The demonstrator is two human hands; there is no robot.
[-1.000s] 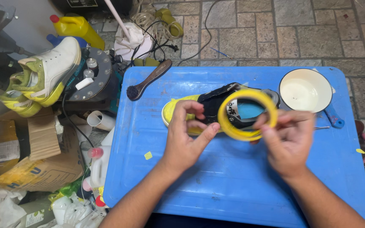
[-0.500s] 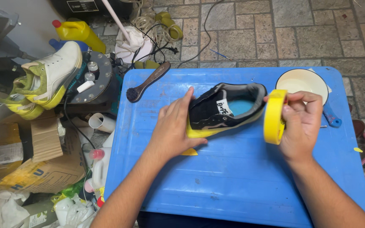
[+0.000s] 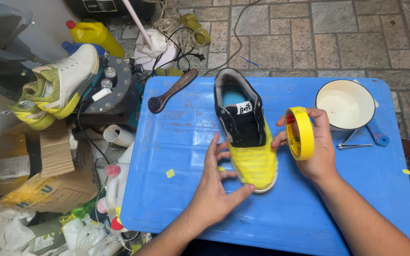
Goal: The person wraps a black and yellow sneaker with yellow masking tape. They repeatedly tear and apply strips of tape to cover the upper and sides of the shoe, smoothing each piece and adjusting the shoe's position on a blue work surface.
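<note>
Yellow masking tape roll (image 3: 300, 133) sits gripped in my right hand (image 3: 316, 147) while my left hand (image 3: 217, 185), fingers spread flat, steadies the tape-wrapped shoe (image 3: 245, 128) mid-table; masking looks underway, pulling tape likely next.

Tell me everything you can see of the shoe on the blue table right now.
The shoe is a low sneaker lying upright on the blue table, toe toward the person, heel away. Its front is covered in yellow tape strips; the rear upper is black, with a blue insole and a pale sole edge. The left hand presses its toe and side; fingertips of the right hand, which holds a yellow tape roll, touch the other side.
</note>
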